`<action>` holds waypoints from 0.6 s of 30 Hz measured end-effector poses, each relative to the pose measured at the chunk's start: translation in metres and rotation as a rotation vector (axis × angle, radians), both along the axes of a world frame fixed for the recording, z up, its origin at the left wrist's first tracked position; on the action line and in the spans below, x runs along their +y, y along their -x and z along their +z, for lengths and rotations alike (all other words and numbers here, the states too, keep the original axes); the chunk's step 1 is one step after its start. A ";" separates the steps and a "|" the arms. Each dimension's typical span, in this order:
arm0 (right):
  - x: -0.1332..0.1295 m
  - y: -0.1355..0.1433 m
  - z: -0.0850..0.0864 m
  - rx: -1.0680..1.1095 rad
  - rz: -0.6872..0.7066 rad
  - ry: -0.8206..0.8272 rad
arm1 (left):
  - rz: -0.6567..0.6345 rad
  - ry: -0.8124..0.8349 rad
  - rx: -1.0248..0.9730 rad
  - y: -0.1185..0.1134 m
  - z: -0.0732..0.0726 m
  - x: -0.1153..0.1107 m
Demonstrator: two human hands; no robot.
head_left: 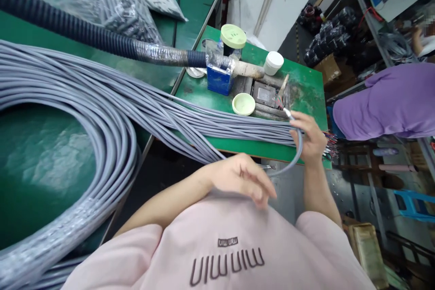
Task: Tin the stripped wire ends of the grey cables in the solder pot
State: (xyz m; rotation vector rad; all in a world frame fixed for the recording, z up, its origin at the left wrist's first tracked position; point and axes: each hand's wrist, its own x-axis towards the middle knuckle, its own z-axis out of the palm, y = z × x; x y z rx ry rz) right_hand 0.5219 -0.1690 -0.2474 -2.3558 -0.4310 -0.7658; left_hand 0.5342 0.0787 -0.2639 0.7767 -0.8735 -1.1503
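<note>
A single grey cable (299, 145) is pinched in my right hand (310, 138) over the front right of the green table. Its white-wrapped end with thin coloured wires points at a small metal block (265, 94) set among stained plates. From the hand the cable bends down and runs left behind my left hand (243, 179). That hand hovers before my chest, slightly blurred, fingers loosely bent and apart, with nothing visible in it. A thick bundle of grey cables (204, 122) lies along the table, its coloured wire ends (329, 145) beyond my right wrist.
A ribbed hose (102, 38) ends in a nozzle (249, 69) beside a blue box (219, 81). Around it stand a white jar (273, 63), a green-lidded tub (233, 35) and a shallow dish (244, 104). A person in purple (387, 99) is at the right.
</note>
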 end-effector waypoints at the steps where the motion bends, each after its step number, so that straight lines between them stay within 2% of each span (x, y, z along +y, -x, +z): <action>1: 0.005 0.013 -0.006 0.011 0.014 -0.017 | 0.121 -0.050 0.057 -0.002 -0.005 -0.004; 3: 0.015 0.036 -0.020 0.027 0.068 -0.037 | 0.360 -0.139 0.130 -0.005 -0.022 -0.017; 4: 0.020 0.045 -0.026 0.029 0.105 -0.043 | 0.435 -0.161 0.145 -0.006 -0.030 -0.024; 7: 0.033 0.066 -0.041 0.019 0.176 -0.033 | 0.550 -0.177 0.167 -0.004 -0.045 -0.039; 11: 0.037 0.080 -0.052 0.039 0.156 0.001 | 0.667 -0.212 0.148 0.005 -0.042 -0.041; 18: 0.032 0.089 -0.063 0.100 0.194 -0.074 | 0.735 -0.264 0.062 0.013 -0.039 -0.040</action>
